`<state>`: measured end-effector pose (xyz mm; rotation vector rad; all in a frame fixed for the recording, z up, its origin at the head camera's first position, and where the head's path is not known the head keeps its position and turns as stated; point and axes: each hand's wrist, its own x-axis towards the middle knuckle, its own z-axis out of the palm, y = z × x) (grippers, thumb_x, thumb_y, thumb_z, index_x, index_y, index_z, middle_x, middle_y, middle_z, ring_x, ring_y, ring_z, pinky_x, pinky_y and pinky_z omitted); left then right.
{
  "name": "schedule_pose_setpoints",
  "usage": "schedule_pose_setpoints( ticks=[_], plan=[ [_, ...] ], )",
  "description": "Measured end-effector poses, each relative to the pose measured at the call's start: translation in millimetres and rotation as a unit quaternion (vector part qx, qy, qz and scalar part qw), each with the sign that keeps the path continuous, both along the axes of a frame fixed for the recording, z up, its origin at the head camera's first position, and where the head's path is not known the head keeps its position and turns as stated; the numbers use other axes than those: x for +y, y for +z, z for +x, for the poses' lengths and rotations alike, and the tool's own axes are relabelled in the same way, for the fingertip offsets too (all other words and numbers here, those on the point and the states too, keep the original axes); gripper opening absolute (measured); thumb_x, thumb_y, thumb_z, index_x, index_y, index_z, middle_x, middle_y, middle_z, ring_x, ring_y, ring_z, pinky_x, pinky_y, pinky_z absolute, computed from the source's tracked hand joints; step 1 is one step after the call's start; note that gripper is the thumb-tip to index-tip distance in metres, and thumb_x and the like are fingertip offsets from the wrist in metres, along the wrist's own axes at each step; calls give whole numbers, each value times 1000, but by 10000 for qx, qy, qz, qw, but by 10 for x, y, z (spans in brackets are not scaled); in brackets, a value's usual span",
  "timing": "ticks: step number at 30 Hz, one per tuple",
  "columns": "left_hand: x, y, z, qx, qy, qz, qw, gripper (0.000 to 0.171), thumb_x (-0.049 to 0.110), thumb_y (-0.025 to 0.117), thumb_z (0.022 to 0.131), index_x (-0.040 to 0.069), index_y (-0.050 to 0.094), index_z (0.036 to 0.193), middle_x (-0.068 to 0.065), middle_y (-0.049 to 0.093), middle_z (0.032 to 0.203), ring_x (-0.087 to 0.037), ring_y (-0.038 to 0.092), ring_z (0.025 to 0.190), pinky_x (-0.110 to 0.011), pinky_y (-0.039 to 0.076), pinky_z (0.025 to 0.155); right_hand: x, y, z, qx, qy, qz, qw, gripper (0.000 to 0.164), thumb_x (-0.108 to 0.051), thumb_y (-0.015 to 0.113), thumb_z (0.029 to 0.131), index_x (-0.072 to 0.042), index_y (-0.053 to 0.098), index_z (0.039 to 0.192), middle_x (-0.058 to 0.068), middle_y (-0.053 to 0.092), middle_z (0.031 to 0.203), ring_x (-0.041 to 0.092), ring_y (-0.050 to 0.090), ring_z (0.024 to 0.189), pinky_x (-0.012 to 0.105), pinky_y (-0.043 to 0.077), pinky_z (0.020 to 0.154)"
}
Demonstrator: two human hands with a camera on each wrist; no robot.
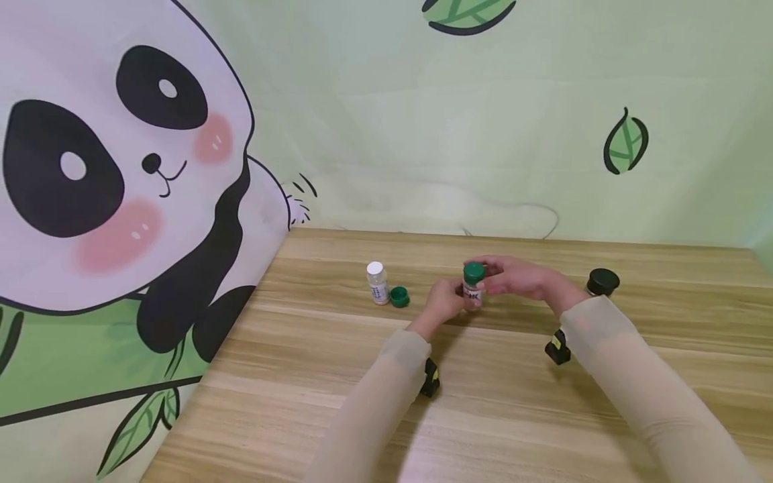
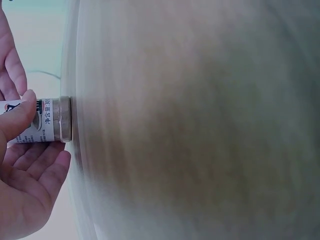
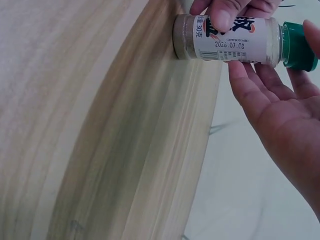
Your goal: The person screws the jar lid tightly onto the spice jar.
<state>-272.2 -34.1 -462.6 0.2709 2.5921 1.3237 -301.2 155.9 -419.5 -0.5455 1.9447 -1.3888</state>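
Observation:
A small clear spice jar [image 3: 230, 39] with a white printed label, pale powder inside and a green cap [image 1: 474, 271] is held between both hands. My left hand [image 1: 445, 300] grips its lower body; the thumb lies across the label in the left wrist view. The right hand [image 1: 518, 278] is around the top of the jar, its thumb at the cap and its fingers along the far side. In the head view the jar stands upright, its base close over the wooden table [image 1: 513, 422].
Left of the hands stands a small white-topped bottle [image 1: 377, 283], with a green lid [image 1: 399, 297] lying beside it. A black-lidded container [image 1: 602, 282] is partly hidden behind the right forearm. A panda-print cloth [image 1: 392, 134] hangs along the table's far and left edges.

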Motion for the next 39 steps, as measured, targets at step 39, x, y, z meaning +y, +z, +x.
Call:
schedule_pose_setpoints(
  ticks=[39],
  plan=[
    [1,-6,11,39,0,-57,10000,19,14,76,93,2,74,106,-13,76,100,-10,54,77,-16,41,64,-349,-173,300,1595,-2104,387,9637,49,-12,68,98,10,41,132,34,65,130,43,61,126,48,45,110]
  ],
)
